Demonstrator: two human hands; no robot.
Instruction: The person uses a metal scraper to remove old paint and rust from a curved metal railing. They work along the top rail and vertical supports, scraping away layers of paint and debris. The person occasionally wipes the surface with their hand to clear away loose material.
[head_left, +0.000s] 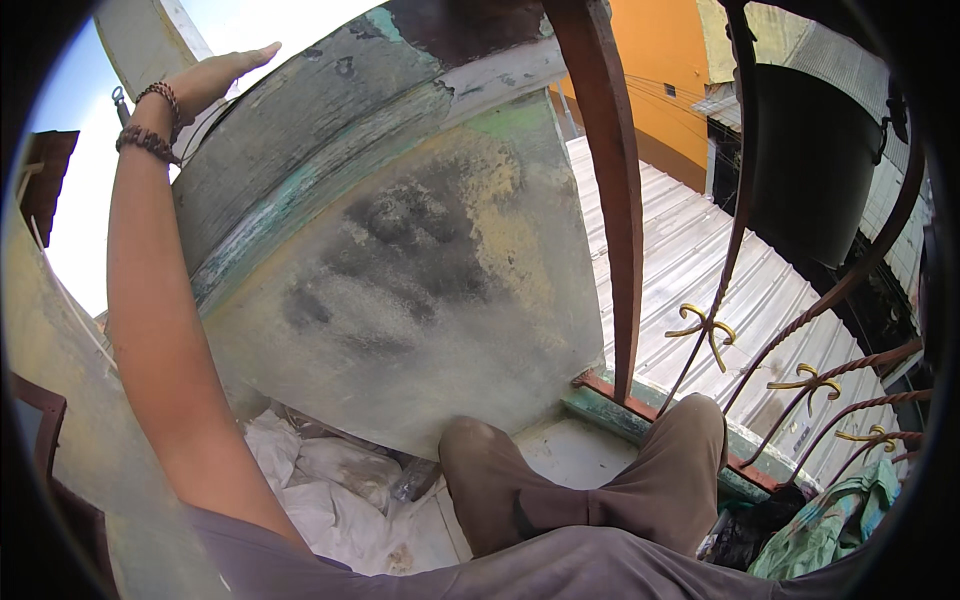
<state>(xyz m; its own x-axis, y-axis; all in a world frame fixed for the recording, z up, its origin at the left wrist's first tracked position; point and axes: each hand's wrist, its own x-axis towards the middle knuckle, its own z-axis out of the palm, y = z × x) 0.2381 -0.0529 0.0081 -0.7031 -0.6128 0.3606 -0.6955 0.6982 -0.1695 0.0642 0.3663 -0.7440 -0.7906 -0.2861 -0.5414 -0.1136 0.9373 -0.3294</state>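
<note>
My left arm reaches up along the left side, with two dark bracelets (150,140) at the wrist. My left hand (215,80) is at the top edge of a weathered wall (440,270), its visible fingers stretched out and nothing seen in them. Whether it rests on the edge or hovers over it, I cannot tell. The wall has worn grey, black and yellowish patches, with a peeling greenish ledge (310,190) along its top. My right hand is out of the picture.
Right of the wall stands a brown metal post (615,190) and a twisted iron railing (735,200). A dark bucket (805,165) hangs there, above a corrugated roof (660,270). White sacks (330,480) lie beside my knees; green cloth (835,520) is at lower right.
</note>
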